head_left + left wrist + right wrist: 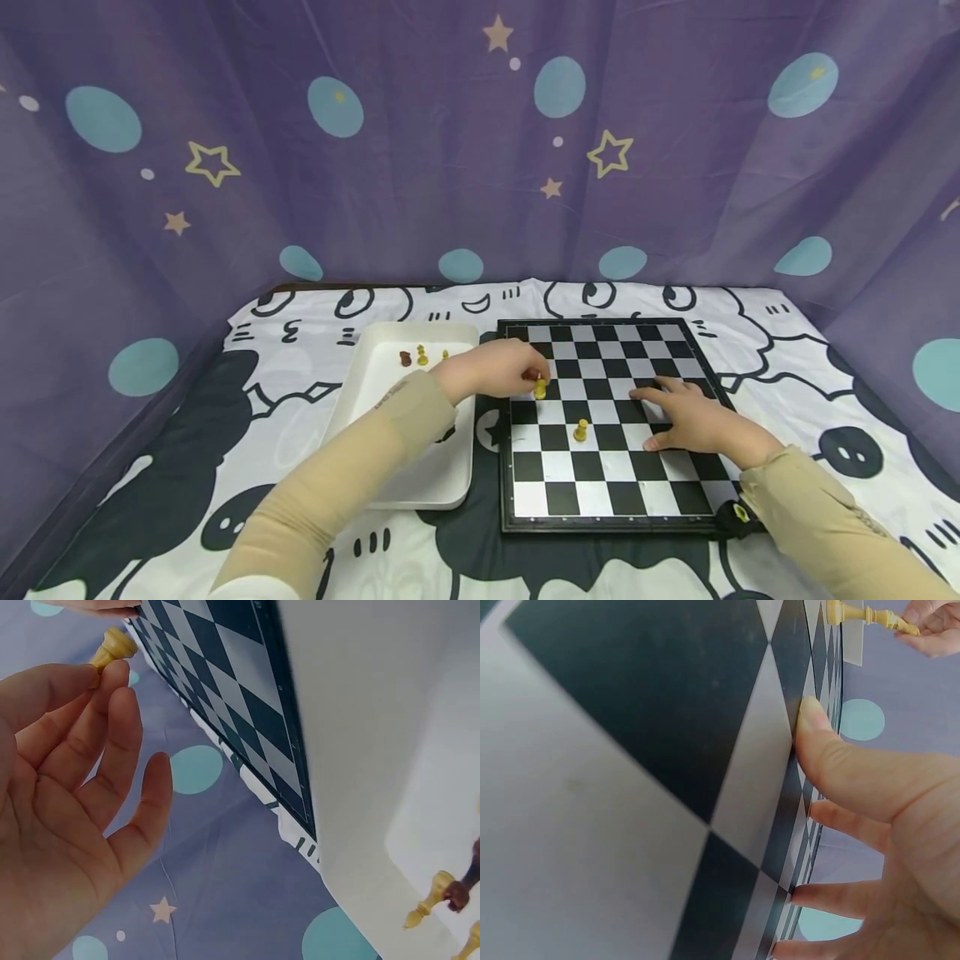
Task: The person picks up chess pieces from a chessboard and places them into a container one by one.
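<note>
My left hand (504, 368) pinches a yellow chess piece (540, 389) between thumb and index finger, over the left side of the chessboard (557, 461). In the left wrist view this chess piece (115, 646) shows its wide end beyond the fingertips, while the other fingers spread apart. Another yellow chess piece (581, 430) stands on the board, nearer the front. My right hand (690, 419) rests on the right part of the board with spread fingers and holds nothing. In the right wrist view, its thumb (817, 742) and fingertips touch the squares.
A white tray (347, 410) lies left of the board, holding several small yellow and reddish-brown chess pieces (422, 356). The left sleeve hides part of it. A patterned cloth (465, 558) covers the table, and a purple curtain (420, 208) hangs behind.
</note>
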A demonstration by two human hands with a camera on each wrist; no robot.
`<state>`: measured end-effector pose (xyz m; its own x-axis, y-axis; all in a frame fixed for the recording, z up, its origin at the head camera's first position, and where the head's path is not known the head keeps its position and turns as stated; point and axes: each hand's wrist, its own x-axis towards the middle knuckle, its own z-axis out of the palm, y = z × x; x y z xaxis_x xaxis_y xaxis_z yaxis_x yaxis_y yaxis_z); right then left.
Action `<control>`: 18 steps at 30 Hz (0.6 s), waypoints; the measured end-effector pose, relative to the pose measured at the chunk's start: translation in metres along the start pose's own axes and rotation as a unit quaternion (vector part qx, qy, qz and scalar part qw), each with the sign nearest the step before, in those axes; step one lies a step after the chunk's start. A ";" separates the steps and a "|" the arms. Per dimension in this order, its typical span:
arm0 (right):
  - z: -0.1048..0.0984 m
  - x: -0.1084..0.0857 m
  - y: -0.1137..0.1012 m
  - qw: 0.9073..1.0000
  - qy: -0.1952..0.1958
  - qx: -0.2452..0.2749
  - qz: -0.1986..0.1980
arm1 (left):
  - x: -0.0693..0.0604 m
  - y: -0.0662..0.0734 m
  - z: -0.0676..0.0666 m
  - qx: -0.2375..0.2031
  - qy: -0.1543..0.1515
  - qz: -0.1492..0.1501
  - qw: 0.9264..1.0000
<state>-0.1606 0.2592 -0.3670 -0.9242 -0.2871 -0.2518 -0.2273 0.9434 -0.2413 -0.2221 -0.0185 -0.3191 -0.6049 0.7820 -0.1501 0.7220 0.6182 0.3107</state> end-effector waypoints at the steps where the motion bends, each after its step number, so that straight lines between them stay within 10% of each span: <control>1: 0.000 0.000 0.000 1.000 -0.001 0.001 0.000 | -0.002 0.000 0.000 0.001 -0.001 0.004 1.000; 18: 0.000 0.001 -0.001 1.000 -0.003 0.005 0.005 | -0.036 -0.004 -0.008 0.025 0.007 0.028 0.999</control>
<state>-0.1616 0.2584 -0.3671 -0.9244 -0.2783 -0.2609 -0.2146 0.9448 -0.2475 -0.2062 -0.0497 -0.3080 -0.5678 0.8142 -0.1210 0.7701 0.5773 0.2712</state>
